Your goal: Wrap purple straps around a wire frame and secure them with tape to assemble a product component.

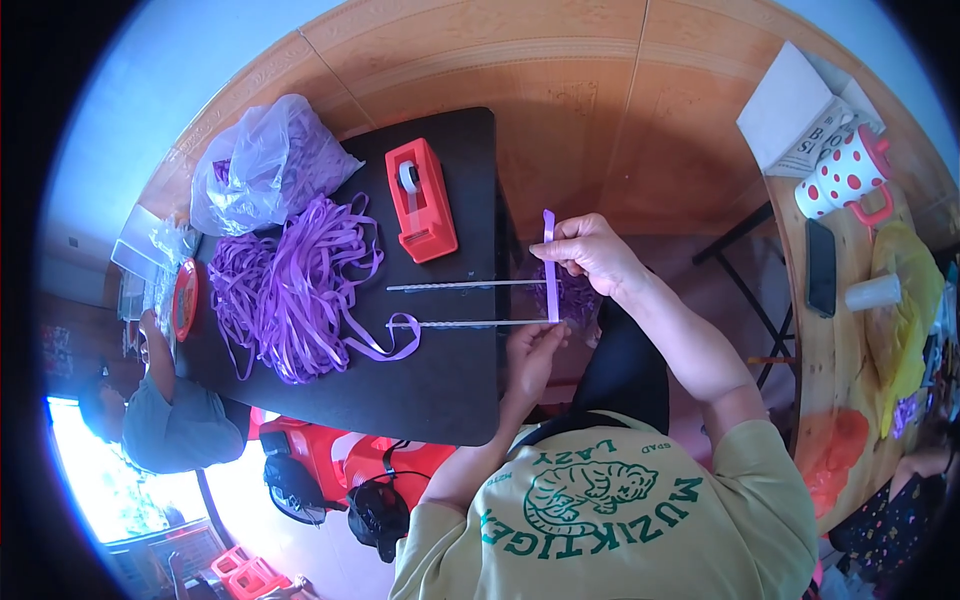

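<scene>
A short strip of purple ribbon (pixel 551 275) is stretched between my two hands, just beyond the table's right edge. My right hand (pixel 590 252) is closed in a pinch near its upper end. At the lower end, my left hand (pixel 537 347) grips the ribbon between thumb and fingers. Two thin, twisted metal rods (pixel 465 286) lie parallel across the black table (pixel 400 385), and their right ends reach the ribbon. Whether the ribbon passes over or around them I cannot tell. A large heap of purple ribbon (pixel 310 285) sits to the left, one loop trailing to the lower rod.
A red tape dispenser (pixel 421 200) and a clear plastic bag (pixel 265 165) stand at the back. On the wooden table at right are a phone (pixel 820 268), a polka-dot mug (pixel 845 175) and a yellow bag (pixel 902 310). Another person (pixel 180 420) sits at the left.
</scene>
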Action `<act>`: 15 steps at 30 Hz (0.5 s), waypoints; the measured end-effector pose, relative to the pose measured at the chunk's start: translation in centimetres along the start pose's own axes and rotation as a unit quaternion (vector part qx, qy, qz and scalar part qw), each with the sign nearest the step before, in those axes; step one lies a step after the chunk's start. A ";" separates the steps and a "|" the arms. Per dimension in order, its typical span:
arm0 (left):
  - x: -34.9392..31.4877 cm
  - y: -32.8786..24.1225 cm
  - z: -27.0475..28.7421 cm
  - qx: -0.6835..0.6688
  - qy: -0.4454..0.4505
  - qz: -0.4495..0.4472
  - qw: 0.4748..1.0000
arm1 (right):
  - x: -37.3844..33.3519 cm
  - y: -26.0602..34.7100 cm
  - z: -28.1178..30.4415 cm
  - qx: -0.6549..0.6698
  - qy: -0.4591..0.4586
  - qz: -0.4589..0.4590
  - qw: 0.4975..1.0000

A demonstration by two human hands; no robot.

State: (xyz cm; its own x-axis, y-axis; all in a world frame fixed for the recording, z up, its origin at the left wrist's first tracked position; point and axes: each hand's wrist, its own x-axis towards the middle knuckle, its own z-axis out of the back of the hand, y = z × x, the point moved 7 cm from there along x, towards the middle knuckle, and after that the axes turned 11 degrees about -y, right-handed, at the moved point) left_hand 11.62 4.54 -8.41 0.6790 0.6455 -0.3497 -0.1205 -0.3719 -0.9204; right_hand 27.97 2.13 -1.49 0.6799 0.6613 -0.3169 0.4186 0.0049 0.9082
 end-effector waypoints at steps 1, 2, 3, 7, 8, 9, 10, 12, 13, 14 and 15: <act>0.3 0.0 0.1 0.001 0.001 0.000 1.000 | 0.0 0.1 0.0 0.001 -0.001 0.001 1.000; 0.6 -0.3 0.4 0.006 -0.005 -0.021 1.000 | 0.1 0.0 0.0 -0.002 -0.008 -0.010 1.000; 0.9 -0.5 0.5 0.012 -0.011 -0.041 0.999 | 0.2 -0.2 0.1 -0.005 -0.016 -0.020 1.000; 1.8 -2.6 -0.7 -0.027 -0.045 -0.112 0.992 | 0.3 -1.2 0.7 -0.025 -0.038 -0.032 0.998; 1.8 -3.7 -1.2 -0.076 -0.056 -0.141 0.986 | 0.4 -1.7 1.0 -0.019 -0.040 -0.047 0.998; 1.8 -4.6 -1.4 -0.124 -0.067 -0.168 0.976 | 0.5 -2.3 1.2 -0.013 -0.043 -0.063 0.997; 2.4 -4.4 -1.4 -0.124 -0.067 -0.168 0.976 | 0.5 -2.6 1.1 -0.014 -0.042 -0.063 0.997; 3.4 -4.0 -1.3 -0.107 -0.037 -0.219 0.969 | 0.5 -3.9 1.5 -0.012 -0.086 -0.118 0.989; 3.6 -3.9 -1.3 -0.107 -0.036 -0.219 0.969 | 0.8 -4.5 1.8 -0.012 -0.087 -0.117 0.989; 3.6 -4.1 -1.1 -0.070 -0.058 -0.251 0.964 | 0.9 -5.2 1.9 0.026 -0.085 -0.126 0.988; 3.5 -4.3 -1.0 -0.033 -0.080 -0.284 0.955 | 1.0 -5.9 2.1 0.064 -0.082 -0.134 0.985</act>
State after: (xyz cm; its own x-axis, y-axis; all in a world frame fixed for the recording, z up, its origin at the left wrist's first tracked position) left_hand 15.25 7.73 -5.53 0.5021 0.8469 0.1753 0.2833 0.0304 -0.9586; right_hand 27.42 1.21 -7.72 0.6190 0.5183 -0.5902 0.6618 0.0605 0.7472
